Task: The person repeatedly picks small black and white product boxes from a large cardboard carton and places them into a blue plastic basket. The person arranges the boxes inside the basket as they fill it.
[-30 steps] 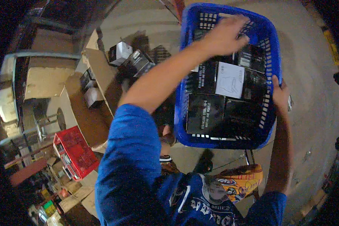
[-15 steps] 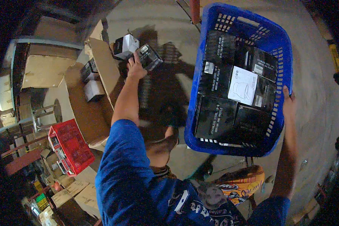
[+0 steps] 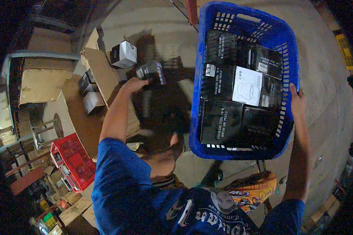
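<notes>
My right hand [image 3: 298,102] is closed round the right rim of a blue plastic basket [image 3: 195,129] with slotted walls. Black cartons [image 3: 220,124] fill it, some bearing pale labels. A white sheet [image 3: 247,87] with a line drawing of a bowl lies on top of them. To the left, my left hand [image 3: 134,84] is at the near corner of a small black box [image 3: 150,72], which is smeared by motion. The fingers look closed on its edge, partly hidden by it. Just beyond stands a black-and-white box [image 3: 124,54], apart from the hand.
Left of my arm is an opened brown carton [image 3: 80,121] with a few small boxes inside. A red crate [image 3: 76,158] sits nearer me. At far left is a metal-framed rack [image 3: 43,55]. A patterned orange item [image 3: 249,192] is below the basket.
My left hand has drawn back toward me, its fingers shifting from the box's top to its near corner; the box has moved slightly nearer. The whole view has shifted a little. My right hand keeps its grip.
</notes>
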{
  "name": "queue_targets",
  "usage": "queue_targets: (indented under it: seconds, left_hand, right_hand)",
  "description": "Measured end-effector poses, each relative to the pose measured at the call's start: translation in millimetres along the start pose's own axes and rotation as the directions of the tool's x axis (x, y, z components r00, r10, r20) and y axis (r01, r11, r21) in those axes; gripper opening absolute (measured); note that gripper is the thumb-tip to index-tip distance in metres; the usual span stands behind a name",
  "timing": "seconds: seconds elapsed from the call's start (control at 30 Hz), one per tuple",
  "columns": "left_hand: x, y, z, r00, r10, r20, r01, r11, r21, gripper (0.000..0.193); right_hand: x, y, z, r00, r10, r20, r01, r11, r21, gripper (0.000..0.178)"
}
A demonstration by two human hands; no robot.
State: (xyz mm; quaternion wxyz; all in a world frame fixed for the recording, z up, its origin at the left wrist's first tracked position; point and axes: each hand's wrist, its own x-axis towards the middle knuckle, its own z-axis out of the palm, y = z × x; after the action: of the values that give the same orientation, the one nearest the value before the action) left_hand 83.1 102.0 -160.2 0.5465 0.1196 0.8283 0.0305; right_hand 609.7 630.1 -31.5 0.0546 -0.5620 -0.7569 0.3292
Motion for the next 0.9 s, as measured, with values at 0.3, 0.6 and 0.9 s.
queue_targets:
  seconds: [0.3,0.6,0.9]
  left_hand:
    - [39,-2,55,0.988,0.052,-0.144,-0.148,0.571,-0.807,0.124]
    - [42,134,72,0.699,0.054,-0.713,-0.039,0.999,0.037,0.121]
    - [73,107,78,0.868,0.306,-0.392,-0.362,0.929,-0.076,0.110]
  right_hand:
    - [1,-2,0,1.000,-0.006,-0.009,0.006,1.000,0.012,0.072]
    - [-2,-3,-2,0.999,0.031,-0.039,-0.032,0.999,-0.040,0.075]
    - [-7,-17,-1,0.999,0.019,0.027,-0.023,0.985,0.173,0.061]
